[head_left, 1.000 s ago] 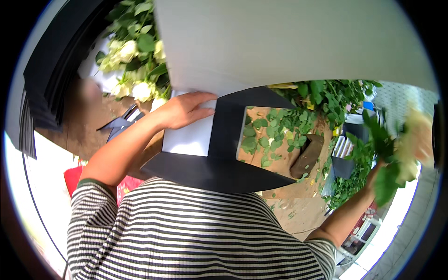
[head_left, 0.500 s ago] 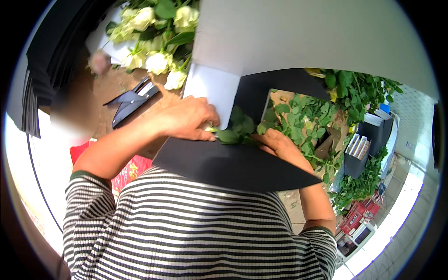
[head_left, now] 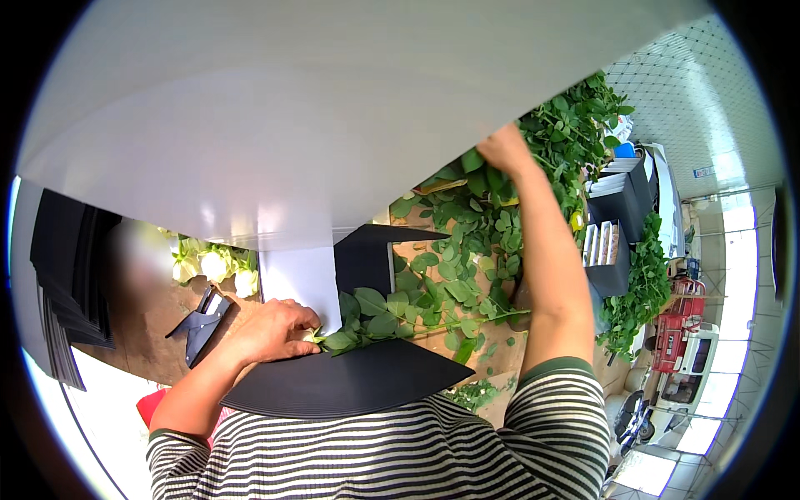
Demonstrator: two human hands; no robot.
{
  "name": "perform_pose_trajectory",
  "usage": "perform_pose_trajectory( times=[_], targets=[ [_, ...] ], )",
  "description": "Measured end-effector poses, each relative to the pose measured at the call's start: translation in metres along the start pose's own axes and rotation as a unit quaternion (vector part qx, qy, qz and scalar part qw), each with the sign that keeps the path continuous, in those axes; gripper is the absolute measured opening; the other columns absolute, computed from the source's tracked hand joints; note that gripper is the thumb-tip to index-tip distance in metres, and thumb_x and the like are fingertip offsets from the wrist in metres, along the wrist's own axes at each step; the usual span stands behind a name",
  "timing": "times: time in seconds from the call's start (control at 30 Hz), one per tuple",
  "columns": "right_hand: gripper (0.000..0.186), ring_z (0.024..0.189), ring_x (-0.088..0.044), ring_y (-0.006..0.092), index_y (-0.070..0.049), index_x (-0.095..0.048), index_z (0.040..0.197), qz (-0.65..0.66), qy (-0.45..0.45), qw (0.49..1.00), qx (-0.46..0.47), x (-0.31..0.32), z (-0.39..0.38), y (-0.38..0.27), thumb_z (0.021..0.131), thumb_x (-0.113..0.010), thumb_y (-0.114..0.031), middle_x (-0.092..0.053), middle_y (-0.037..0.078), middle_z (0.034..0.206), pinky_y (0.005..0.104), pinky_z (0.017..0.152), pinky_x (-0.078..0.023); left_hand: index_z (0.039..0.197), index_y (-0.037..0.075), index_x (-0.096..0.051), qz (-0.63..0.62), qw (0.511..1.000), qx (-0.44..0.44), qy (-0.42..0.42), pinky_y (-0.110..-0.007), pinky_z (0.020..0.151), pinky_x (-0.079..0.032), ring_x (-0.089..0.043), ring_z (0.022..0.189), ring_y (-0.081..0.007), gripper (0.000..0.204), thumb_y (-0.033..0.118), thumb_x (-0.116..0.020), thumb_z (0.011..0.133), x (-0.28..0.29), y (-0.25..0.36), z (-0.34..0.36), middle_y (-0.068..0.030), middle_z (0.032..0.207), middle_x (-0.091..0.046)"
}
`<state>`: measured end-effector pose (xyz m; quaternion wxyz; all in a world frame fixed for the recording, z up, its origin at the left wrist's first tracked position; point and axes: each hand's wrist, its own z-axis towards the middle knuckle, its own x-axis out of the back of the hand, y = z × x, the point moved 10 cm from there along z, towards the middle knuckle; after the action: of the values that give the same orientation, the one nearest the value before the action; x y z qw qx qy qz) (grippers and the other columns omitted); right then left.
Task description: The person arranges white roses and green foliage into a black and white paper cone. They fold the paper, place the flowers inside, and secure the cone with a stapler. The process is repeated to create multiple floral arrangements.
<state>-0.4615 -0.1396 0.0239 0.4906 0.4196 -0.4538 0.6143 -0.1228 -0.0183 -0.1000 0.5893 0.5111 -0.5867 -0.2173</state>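
Observation:
My left hand [head_left: 282,332] is closed on a leafy rose stem [head_left: 371,321], its pale head [head_left: 310,336] mostly hidden by the fingers. The stem lies across a folded black sheet [head_left: 354,375], against a white panel [head_left: 300,279] beside a black backing piece [head_left: 360,267]. My right hand [head_left: 504,150] reaches up into dense green stems [head_left: 575,125] at the edge of a large pale board [head_left: 275,100]; its fingers are blurred and partly hidden. Loose leaves [head_left: 450,267] cover the brown worktop [head_left: 250,307] below that arm.
A stack of black sheets [head_left: 62,267] stands at left, near cream roses [head_left: 212,262] and a dark stapler-like tool [head_left: 202,325]. Dark boxes [head_left: 607,267] with white inserts and more greenery [head_left: 637,312] line the right. Beyond are a red-and-white vehicle [head_left: 683,358] and a tiled floor.
The flower came down from the right into my left hand over the black sheet. My right hand then left it, moving up and away into the greenery. The pale board fills more of the view.

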Motion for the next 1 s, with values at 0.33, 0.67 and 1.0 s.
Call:
perform_pose_trajectory(
  times=[0.33, 0.67, 1.0],
  targets=[
    [0.037, 0.104, -0.057, 0.0224, 0.003, -0.054, 0.124, 0.121, 0.436, 0.889, -0.064, 0.305, -0.121, 0.026, 0.09, -0.059, -0.012, -0.06, 0.013, 0.117, 0.0335, 0.088, -0.047, 0.1, 0.003, -0.064, 0.004, 0.999, -0.039, 0.029, -0.043, 0.078, -0.049, -0.058, 0.086, -0.0338, 0.034, 0.014, -0.076, 0.07, -0.003, 0.0, -0.015, -0.0129, 0.093, -0.062],
    [0.011, 0.058, -0.052, 0.0242, -0.001, -0.062, 0.086, 0.25, -0.15, 0.956, -0.018, -0.023, -0.169, -0.166, 0.077, -0.068, 0.003, -0.054, 0.01, 0.068, 0.0302, 0.053, -0.041, 0.11, 0.005, -0.064, -0.006, 0.999, 0.009, 0.04, -0.041, 0.075, -0.047, -0.061, 0.084, -0.0328, 0.039, 0.028, -0.072, 0.08, -0.008, -0.024, -0.031, -0.0133, 0.083, -0.061],
    [0.011, 0.067, -0.061, 0.0321, -0.007, -0.065, 0.091, 0.201, -0.239, 0.95, -0.015, -0.095, -0.211, -0.159, 0.08, -0.068, -0.005, -0.061, 0.01, 0.074, 0.036, 0.059, -0.048, 0.117, 0.009, -0.064, -0.146, 0.985, 0.087, -0.031, -0.036, 0.085, -0.049, -0.064, 0.099, -0.0287, 0.035, 0.032, -0.058, 0.092, -0.012, -0.041, -0.047, -0.0117, 0.11, -0.067]
  ],
)
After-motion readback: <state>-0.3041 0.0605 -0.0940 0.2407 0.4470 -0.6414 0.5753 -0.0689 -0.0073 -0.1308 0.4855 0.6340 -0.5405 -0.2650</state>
